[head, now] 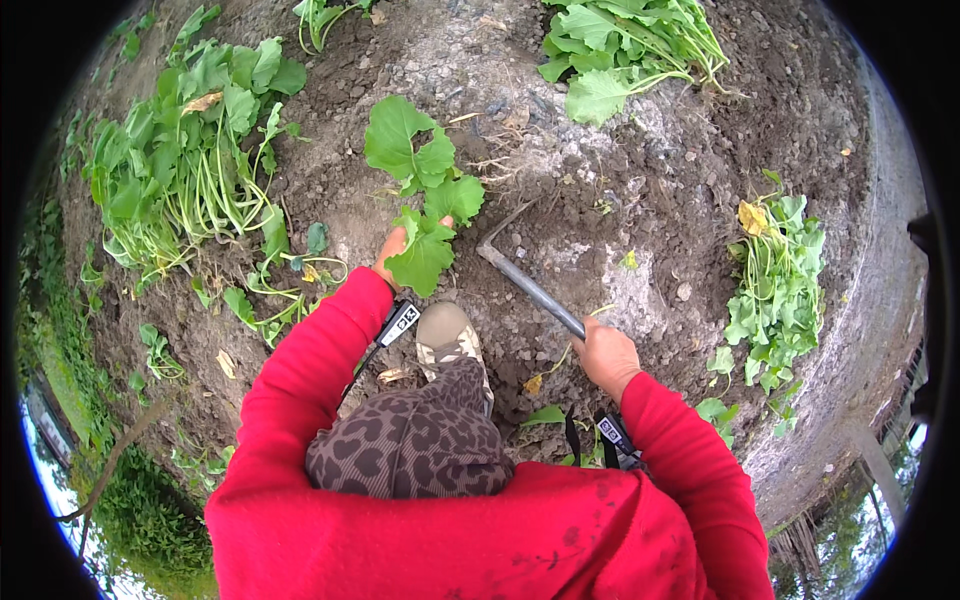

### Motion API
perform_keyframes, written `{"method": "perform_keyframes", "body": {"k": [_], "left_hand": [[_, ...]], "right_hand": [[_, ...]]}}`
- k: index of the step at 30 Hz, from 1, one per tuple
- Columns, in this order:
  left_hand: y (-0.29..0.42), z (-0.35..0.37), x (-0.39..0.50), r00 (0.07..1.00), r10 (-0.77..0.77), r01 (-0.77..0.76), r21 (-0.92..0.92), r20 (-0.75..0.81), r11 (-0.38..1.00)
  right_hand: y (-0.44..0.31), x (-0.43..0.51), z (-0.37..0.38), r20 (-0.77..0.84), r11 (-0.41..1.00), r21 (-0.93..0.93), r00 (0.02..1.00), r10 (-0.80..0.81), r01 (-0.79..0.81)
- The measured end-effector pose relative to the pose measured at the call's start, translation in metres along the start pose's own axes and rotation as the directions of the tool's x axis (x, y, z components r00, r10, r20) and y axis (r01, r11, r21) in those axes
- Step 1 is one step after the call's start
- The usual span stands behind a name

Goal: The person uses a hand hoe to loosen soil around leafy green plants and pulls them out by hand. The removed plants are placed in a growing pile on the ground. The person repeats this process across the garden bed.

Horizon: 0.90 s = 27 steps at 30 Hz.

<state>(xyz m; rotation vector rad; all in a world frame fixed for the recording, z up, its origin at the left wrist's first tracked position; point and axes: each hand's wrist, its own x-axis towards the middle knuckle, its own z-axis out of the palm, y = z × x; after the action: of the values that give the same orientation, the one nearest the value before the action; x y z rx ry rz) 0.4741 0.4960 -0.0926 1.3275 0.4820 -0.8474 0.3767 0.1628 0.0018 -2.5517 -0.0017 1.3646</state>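
Observation:
My left hand (394, 249) is partly hidden under the broad green leaves of a leafy plant (424, 251), with a fingertip showing between them; the leaves hide how the fingers grip it. My right hand (606, 352) is closed around the grey handle of a small hand hoe (536, 291). The hoe's thin, angled blade points up and away from me, close to the bare soil right of the plant. Thin pale roots (499, 165) lie on the soil beyond the blade.
Piles of leafy greens lie at the left (180, 165), top right (622, 52) and right (776, 292). Loose stems (281, 300) are scattered left of my left arm. My shoe (450, 337) stands on the soil between my arms. A pale strip of ground (885, 247) runs along the right.

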Motion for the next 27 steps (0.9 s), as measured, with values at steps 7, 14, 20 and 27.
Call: {"method": "perform_keyframes", "body": {"k": [7, 14, 20, 27], "left_hand": [[0.001, 0.025, -0.016, 0.979, 0.155, -0.185, -0.251, -0.133, 0.95], [-0.026, -0.007, -0.018, 0.994, 0.104, -0.083, -0.481, 0.018, 0.873], [-0.021, -0.008, -0.028, 0.903, 0.415, -0.419, 0.438, 0.11, 0.795], [0.003, -0.004, -0.046, 0.757, 0.596, -0.576, 0.704, 0.268, 0.416]], "right_hand": [[-0.005, 0.026, -0.002, -0.132, 0.99, -0.133, 0.991, 0.033, -0.05], [-0.002, 0.016, -0.015, -0.199, 0.996, -0.079, 0.98, 0.016, -0.032], [-0.029, 0.023, -0.051, -0.31, 0.998, -0.058, 0.951, -0.004, -0.015], [-0.045, 0.053, -0.041, -0.207, 0.942, -0.322, 0.963, -0.17, 0.097]]}}
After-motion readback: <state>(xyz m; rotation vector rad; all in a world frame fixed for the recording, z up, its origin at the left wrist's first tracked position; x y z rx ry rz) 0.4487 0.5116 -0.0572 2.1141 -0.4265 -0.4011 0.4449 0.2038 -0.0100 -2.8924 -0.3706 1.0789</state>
